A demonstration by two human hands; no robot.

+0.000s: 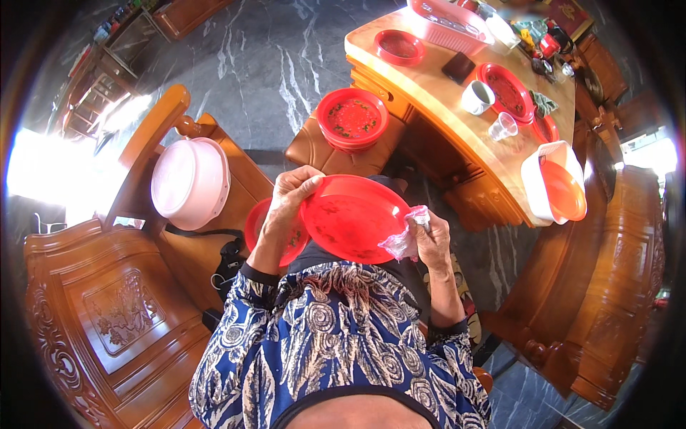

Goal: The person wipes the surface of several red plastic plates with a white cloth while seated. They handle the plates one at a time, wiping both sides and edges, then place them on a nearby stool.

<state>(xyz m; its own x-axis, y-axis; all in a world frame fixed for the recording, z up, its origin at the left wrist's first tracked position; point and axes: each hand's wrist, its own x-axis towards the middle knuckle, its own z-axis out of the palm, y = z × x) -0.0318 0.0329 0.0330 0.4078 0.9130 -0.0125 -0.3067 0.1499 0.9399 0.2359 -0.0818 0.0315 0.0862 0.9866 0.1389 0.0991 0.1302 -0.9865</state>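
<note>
A round red plate [354,214] is held up in front of my lap, tilted with its broad face toward me. My left hand [294,189] is closed on its left rim, thumb on the near face. At the opposite rim, my right hand [431,242] pinches a crumpled pink-and-white cloth [404,239] that touches the plate. Partly hidden behind my left forearm is another red dish [291,239] with a floral pattern. A stack of red patterned plates [351,120] rests just beyond, on a brown padded stool [304,146].
A wooden table [429,79] at the right bears red plates, a white cup [477,97], a clear plastic cup [503,126], a pink basket [450,27] and a white basket [547,182] with an orange tub inside. On the wooden bench at the left stands a pink basin [189,182].
</note>
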